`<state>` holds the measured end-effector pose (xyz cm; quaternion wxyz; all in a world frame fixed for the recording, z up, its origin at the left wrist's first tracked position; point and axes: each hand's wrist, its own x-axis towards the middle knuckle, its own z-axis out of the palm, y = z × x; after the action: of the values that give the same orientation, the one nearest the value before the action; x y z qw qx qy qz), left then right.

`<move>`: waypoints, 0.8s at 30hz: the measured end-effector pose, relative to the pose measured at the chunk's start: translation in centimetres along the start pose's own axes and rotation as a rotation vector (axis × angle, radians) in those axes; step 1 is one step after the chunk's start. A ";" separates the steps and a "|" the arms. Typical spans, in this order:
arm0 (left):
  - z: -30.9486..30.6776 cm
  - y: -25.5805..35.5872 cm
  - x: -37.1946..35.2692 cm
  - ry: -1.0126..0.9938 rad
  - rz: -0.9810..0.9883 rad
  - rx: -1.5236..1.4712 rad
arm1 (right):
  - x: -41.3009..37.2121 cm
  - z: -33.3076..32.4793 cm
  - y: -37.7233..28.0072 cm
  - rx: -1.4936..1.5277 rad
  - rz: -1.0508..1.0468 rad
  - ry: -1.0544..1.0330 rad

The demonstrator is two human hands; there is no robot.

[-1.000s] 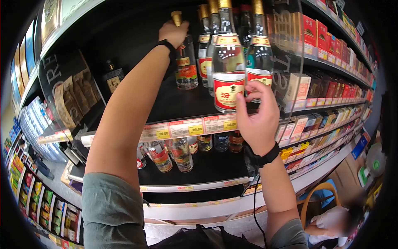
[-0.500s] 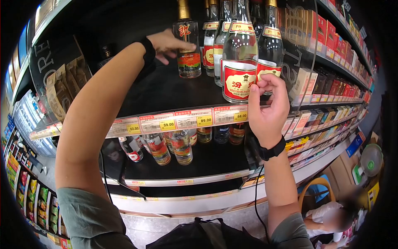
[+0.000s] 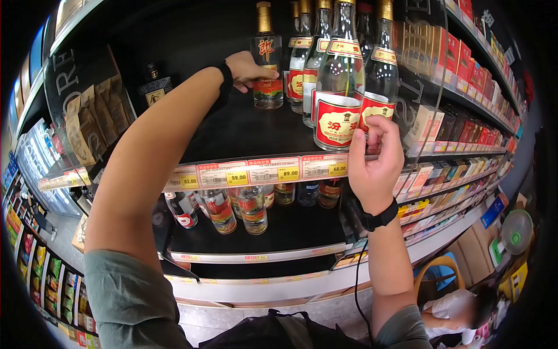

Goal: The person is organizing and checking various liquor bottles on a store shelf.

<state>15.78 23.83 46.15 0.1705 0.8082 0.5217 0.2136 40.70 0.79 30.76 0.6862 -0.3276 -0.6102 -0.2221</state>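
My left hand [image 3: 249, 71] reaches to the back of the shelf and wraps round a clear liquor bottle [image 3: 268, 90] with a gold cap. Its thumb lies across the front of the label, and the fingers go round the left side, partly hidden. The bottle stands upright on the black shelf [image 3: 215, 131]. My right hand [image 3: 378, 157] is at the lower right edge of a larger clear bottle [image 3: 337, 119] with a red and cream label. Its fingers curl loosely, apart from the thumb, whose tip overlaps the label's edge. Similar bottles [image 3: 296, 78] stand behind it.
Price tags [image 3: 238, 176] run along the shelf's front edge. More bottles [image 3: 254, 209] stand on the shelf below. Paper packages [image 3: 87, 125] sit at the left behind a clear divider. Boxed goods [image 3: 456, 52] fill shelves at the right. A person [image 3: 459, 314] is at the lower right.
My left hand's spread fingers have closed round the gold-capped bottle. My right hand stays beside the large front bottle, and the view has shifted slightly.
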 end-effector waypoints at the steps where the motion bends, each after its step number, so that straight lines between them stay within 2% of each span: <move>1: 0.0 -0.1 0.3 0.003 -0.013 0.015 | 0.0 0.0 0.0 -0.004 -0.001 0.006; 10: 0.1 -0.7 2.2 0.069 -0.038 0.080 | -0.3 0.1 0.0 0.010 0.038 -0.004; 24: 0.3 -1.4 2.7 0.114 0.080 0.060 | -0.3 0.3 0.0 -0.028 -0.003 0.014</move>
<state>15.85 26.80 45.70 0.1073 0.8198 0.5039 0.2501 40.42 1.01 30.48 0.6854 -0.3347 -0.6029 -0.2338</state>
